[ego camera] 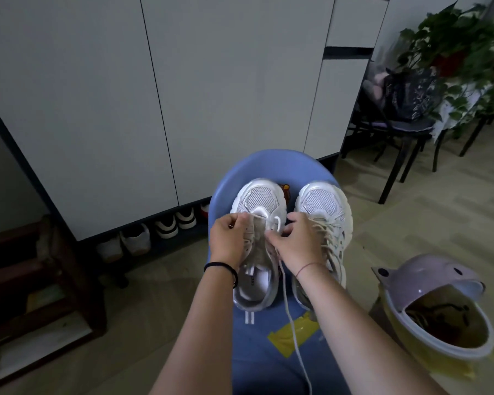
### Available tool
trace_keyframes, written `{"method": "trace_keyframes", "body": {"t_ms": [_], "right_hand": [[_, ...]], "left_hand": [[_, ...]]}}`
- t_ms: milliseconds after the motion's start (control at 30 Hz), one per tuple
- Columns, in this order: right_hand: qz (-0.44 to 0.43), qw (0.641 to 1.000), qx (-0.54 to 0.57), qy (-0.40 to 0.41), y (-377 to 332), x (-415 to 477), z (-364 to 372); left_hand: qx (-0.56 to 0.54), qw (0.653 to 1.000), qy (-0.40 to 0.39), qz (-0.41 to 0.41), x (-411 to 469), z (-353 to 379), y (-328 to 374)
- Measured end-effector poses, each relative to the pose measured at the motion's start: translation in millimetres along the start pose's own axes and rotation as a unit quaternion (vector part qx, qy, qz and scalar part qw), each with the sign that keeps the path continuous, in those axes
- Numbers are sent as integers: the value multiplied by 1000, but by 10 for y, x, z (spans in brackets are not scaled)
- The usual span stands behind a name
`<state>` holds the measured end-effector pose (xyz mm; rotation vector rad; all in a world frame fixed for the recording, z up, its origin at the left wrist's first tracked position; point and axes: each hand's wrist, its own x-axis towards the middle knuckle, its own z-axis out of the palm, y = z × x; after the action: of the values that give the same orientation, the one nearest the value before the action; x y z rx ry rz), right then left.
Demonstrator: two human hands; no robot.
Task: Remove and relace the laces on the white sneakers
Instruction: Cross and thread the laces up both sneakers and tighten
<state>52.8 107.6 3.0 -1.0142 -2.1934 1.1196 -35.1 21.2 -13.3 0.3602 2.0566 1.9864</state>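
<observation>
Two white sneakers stand side by side, toes pointing away, on the seat of one blue chair (268, 163). The left sneaker (258, 201) is partly unlaced, and its one loose lace (290, 317) trails from the eyelets down over the seat toward the viewer. The right sneaker (322, 203) has its lacing crossed and in place. Both hands are at the left sneaker: the left hand (230, 238) has curled fingers pinching the lace at the shoe's left edge, and the right hand (294, 238) pinches the lace over the tongue. One black band (223, 266) circles the left wrist and one thin red thread (308, 266) the right. One patch of yellow tape (285, 337) lies on the seat. One pink-lidded bin (439, 309) stands on the floor to the right. Behind is a white cabinet (183, 81), and far right one potted plant (454, 32).
</observation>
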Motion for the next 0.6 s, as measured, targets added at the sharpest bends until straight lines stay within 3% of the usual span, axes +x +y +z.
{"method": "trace_keyframes", "body": {"t_ms": [133, 333, 433, 534, 600], "right_hand": [[7, 997, -70, 10, 73, 74, 151], [17, 996, -88, -5, 4, 123, 159], [24, 996, -77, -26, -3, 143, 121], [27, 997, -69, -29, 7, 148, 85], [30, 997, -69, -29, 18, 158, 69]], "left_hand": [[-34, 999, -5, -35, 71, -9, -12], [-30, 997, -8, -67, 128, -74, -65], [-89, 993, 2, -83, 188, -154, -100], [-161, 975, 122, -98, 251, -304, -71], [-249, 936, 214, -131, 315, -502, -42]]}}
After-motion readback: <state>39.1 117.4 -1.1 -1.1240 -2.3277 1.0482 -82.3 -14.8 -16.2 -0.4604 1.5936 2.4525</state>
